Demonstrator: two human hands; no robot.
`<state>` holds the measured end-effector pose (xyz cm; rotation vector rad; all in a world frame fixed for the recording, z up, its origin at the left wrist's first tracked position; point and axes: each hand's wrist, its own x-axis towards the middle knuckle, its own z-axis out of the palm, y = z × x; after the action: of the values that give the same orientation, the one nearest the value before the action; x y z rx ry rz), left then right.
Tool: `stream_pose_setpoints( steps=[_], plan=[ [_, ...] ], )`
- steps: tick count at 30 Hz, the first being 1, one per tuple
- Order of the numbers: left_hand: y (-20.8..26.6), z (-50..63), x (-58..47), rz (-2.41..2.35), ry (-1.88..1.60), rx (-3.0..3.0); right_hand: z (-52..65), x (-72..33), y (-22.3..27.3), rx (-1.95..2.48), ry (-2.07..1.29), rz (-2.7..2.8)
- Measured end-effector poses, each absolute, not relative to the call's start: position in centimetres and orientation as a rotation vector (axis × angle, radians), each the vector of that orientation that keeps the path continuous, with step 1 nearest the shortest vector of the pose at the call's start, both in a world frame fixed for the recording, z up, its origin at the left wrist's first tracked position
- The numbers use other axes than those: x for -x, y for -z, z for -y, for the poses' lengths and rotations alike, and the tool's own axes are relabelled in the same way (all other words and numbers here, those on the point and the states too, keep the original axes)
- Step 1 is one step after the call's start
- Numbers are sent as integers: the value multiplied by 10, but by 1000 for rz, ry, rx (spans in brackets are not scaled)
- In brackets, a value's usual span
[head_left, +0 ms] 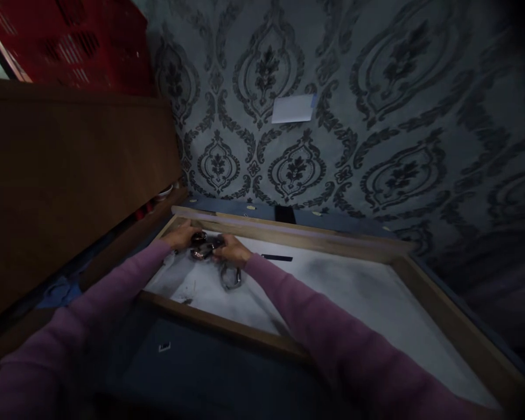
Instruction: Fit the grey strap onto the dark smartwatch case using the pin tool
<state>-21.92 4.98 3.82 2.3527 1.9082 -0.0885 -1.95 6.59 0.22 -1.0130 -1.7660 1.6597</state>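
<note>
Both hands reach into the far left corner of a shallow wooden tray (354,309) with a white bottom. My left hand (180,237) has its fingers closed at a dark, shiny round piece (198,238) that looks like a wristwatch. Opposite it, my right hand (233,251) pinches a dark piece, perhaps a watch or its strap (217,241). Between the hands lies another shiny, copper-toned loop (199,254). Just below my right hand, a greyish watch-like loop (231,277) rests on the white bottom. Dim light blurs the exact kinds.
A flat black strip (277,257) lies in the tray. Behind the tray are a black rectangular object (284,214) and a patterned wall with a white card (293,109). To the left stands a brown wooden cabinet (70,169) with a red plastic basket (74,46) on top.
</note>
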Motion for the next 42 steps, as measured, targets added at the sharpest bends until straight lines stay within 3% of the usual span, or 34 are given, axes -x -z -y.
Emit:
stream_pose_setpoints(
  steps=[10,14,19,26,33,42],
  plan=[
    [-51,-37,156,-1719,42,-2672,-43,-159,-32,1227,-1305,1716],
    [-36,-29,130,-1541,122,-2766,-18,-233,-23,1377,-1013,1757],
    [-31,-24,153,-1659,205,-2750,6,-295,-5,1492,-846,1722],
    [-50,-22,111,-1576,218,-2794,7,-291,-2,1468,-719,1853],
    [-23,-42,16,-1172,186,-2838,28,-278,-5,1401,-581,2214],
    [-22,-25,59,-1221,230,-2805,36,-257,-14,1408,-154,2801]
  ],
)
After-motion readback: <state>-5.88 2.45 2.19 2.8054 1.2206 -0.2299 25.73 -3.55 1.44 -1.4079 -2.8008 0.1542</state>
